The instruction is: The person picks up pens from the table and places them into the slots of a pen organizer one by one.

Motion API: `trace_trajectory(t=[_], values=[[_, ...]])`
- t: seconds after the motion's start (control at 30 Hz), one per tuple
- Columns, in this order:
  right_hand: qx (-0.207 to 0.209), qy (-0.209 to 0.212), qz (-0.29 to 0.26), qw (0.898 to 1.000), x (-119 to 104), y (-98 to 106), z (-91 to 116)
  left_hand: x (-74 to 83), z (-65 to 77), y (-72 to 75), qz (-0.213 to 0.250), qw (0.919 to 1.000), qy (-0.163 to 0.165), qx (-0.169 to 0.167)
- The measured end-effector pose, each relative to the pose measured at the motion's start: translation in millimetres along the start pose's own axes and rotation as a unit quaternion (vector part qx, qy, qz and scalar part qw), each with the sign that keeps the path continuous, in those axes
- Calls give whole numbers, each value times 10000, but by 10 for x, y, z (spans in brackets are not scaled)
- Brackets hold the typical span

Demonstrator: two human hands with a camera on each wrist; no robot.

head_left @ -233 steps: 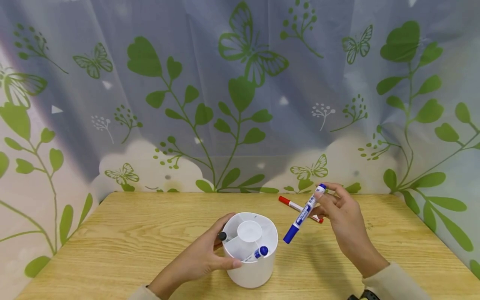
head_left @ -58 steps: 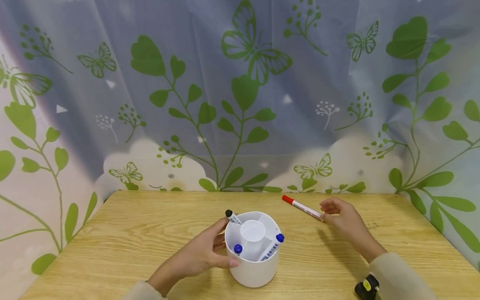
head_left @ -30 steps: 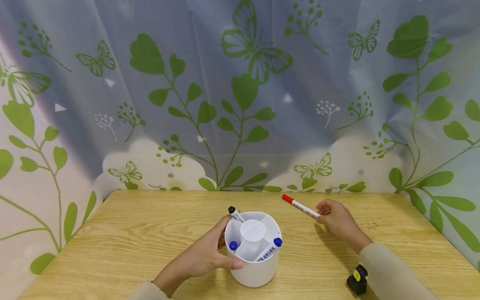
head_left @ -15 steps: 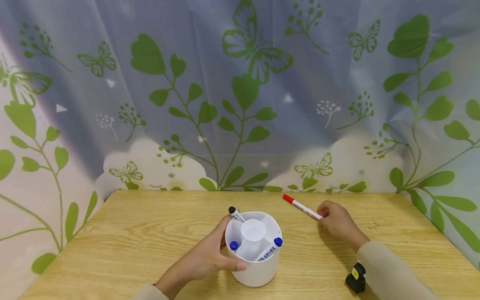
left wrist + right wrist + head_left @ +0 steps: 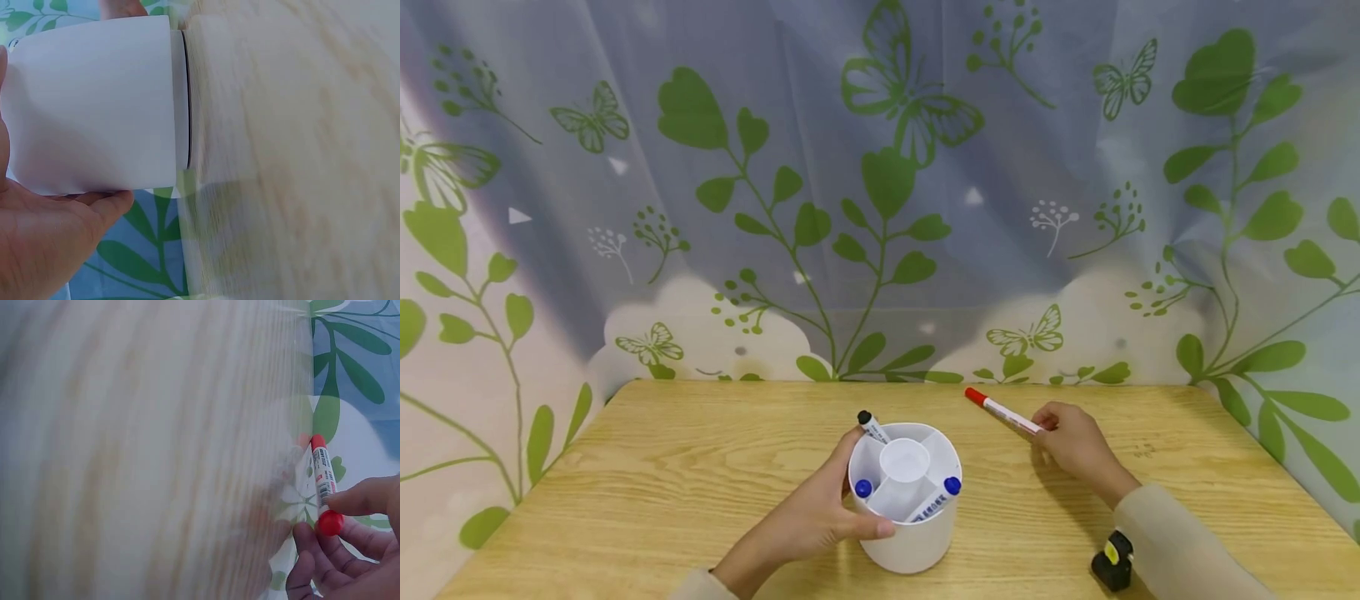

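Note:
A white round pen holder (image 5: 906, 546) with compartments stands on the table. My left hand (image 5: 808, 512) grips its side, thumb at the front and fingers behind. In the left wrist view the pen holder (image 5: 94, 106) lies between thumb and fingers. Inside it lean a black-capped marker (image 5: 872, 427) at the rear left, a blue-capped marker (image 5: 863, 490) at the front left and another blue marker (image 5: 934, 502) at the front right. To the right, my right hand (image 5: 1078, 442) pinches the near end of a red whiteboard marker (image 5: 1011, 415). The right wrist view shows thumb and fingers at the marker's (image 5: 323, 469) red end.
The wooden table (image 5: 700, 467) ends at a patterned curtain (image 5: 880, 250) behind. A small black device (image 5: 1112, 560) sits at the right wrist, beside the beige sleeve (image 5: 1180, 542).
Earlier my right hand held a blue marker in the air; that marker is now in the pen holder. The hand has moved down to the red marker. The markers in the holder have shifted round.

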State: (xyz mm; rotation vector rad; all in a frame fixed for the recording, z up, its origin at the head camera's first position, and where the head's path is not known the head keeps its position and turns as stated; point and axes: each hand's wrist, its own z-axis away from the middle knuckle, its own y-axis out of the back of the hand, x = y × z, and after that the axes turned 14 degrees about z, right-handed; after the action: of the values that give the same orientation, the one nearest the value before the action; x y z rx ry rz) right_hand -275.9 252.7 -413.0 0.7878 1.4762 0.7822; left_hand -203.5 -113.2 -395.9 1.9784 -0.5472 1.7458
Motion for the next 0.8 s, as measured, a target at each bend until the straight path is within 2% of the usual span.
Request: trace_trajectory(t=[0.33,0.8], values=[[518,-317,-140,9981,-85,41,63,7,11,-12,-23,10000,37,50],[1315,-372,-1063,9849,-141,98,172,4,5,11,-8,9999,131,11]])
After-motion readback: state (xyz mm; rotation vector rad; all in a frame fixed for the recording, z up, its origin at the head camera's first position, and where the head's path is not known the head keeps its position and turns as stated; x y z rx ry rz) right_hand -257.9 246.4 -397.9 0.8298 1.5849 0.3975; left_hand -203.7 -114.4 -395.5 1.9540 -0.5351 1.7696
